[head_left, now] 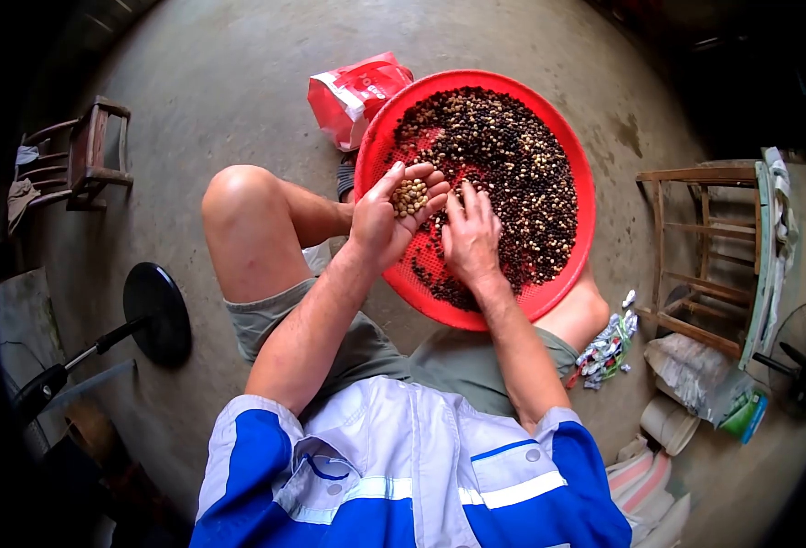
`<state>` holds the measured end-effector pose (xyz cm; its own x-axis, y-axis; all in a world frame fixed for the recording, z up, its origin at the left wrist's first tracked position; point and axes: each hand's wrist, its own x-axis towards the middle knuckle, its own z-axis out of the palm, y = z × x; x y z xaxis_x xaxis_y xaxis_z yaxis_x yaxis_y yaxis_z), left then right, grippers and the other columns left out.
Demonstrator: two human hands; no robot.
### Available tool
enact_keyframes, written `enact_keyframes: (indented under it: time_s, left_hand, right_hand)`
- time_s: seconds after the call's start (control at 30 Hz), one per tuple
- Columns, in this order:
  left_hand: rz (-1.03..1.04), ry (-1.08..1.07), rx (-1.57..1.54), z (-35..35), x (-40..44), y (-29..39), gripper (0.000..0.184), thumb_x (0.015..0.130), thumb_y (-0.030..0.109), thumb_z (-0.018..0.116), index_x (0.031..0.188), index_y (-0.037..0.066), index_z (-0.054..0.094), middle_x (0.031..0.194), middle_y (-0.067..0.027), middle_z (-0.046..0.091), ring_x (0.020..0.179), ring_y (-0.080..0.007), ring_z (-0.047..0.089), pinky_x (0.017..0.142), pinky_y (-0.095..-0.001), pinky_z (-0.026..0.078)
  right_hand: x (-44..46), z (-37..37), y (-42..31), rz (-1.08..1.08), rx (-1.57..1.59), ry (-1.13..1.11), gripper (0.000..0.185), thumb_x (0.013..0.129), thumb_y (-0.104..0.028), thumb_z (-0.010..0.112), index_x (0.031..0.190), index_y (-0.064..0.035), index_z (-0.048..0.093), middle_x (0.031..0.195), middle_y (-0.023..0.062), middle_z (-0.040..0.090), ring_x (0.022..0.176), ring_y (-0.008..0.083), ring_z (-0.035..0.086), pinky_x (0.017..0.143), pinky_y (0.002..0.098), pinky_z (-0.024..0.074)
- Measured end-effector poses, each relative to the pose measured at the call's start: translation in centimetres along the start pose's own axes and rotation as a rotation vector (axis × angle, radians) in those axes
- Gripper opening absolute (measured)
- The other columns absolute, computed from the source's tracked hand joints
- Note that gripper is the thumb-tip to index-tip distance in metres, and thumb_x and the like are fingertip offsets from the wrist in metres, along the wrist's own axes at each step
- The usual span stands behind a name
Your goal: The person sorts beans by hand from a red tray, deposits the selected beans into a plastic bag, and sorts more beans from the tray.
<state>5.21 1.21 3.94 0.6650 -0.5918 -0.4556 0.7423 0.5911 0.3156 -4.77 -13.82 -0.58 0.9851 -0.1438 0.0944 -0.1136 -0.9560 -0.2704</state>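
Note:
Cupped palm up, my left hand (383,222) holds a small heap of pale beans (409,196) over the left part of a round red basket (589,196). My right hand (472,239) is beside it, palm down, its bent fingertips among the beans in the basket. Whether something is pinched between those fingertips is too small to make out. Dark beans (535,173) mixed with pale ones cover most of the basket's mesh bottom. Red mesh shows through at the left, near my left hand. The basket rests across my lap and lower legs.
A red and white bag (353,96) touches the basket's far left side. Wooden chairs stand left (92,151) and right (705,251). A round black stand base (156,315) is at left. Crumpled wrappers (607,352) lie by my right knee, near a white bucket (668,425) and a fan (800,365).

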Motion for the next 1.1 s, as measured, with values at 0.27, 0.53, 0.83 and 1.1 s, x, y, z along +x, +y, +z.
enact_keyframes:
  time_s: [0.27,0.53,0.83,1.1]
  left_hand:
    - [0.007,0.029,0.022,0.4,-0.2,0.0,0.044,0.109,0.033,0.04,0.125,-0.004,0.058,0.121,-0.019,0.066,0.113,-0.0302,0.065,0.103,-0.0427,0.053]
    - [0.014,0.019,0.042,0.3,-0.2,-0.4,0.043,0.108,0.032,0.042,0.124,-0.004,0.058,0.121,-0.0193,0.066,0.114,-0.031,0.065,0.102,-0.0432,0.054]
    - [-0.001,-0.024,0.015,-0.6,0.2,-0.4,0.043,0.108,0.032,0.042,0.125,-0.004,0.057,0.121,-0.0196,0.065,0.113,-0.0313,0.065,0.102,-0.0433,0.055]
    - [0.015,-0.004,0.025,0.2,0.0,0.1,0.044,0.108,0.032,0.04,0.123,-0.005,0.059,0.121,-0.0189,0.066,0.112,-0.0298,0.066,0.101,-0.0421,0.054]
  right_hand:
    - [-6.0,-1.6,-2.7,-0.146,0.146,-0.191,0.042,0.091,-0.012,0.058,0.133,-0.0178,0.06,0.152,0.017,0.039,0.14,0.0396,0.037,0.109,0.06,0.0322]
    - [-8.9,-4.2,1.2,-0.019,0.113,-0.111,0.033,0.086,-0.007,0.065,0.118,-0.0095,0.068,0.136,0.0194,0.054,0.126,0.038,0.052,0.101,0.0489,0.0438]
    - [-3.6,-1.8,0.4,0.003,0.314,0.037,0.011,0.09,-0.009,0.064,0.1,-0.004,0.066,0.092,0.0146,0.061,0.087,0.0334,0.063,0.08,0.0431,0.0524]
    - [-1.4,0.0,-0.1,0.028,0.263,-0.063,0.009,0.09,-0.008,0.066,0.098,-0.0035,0.065,0.094,0.0161,0.061,0.085,0.0351,0.064,0.077,0.044,0.055]
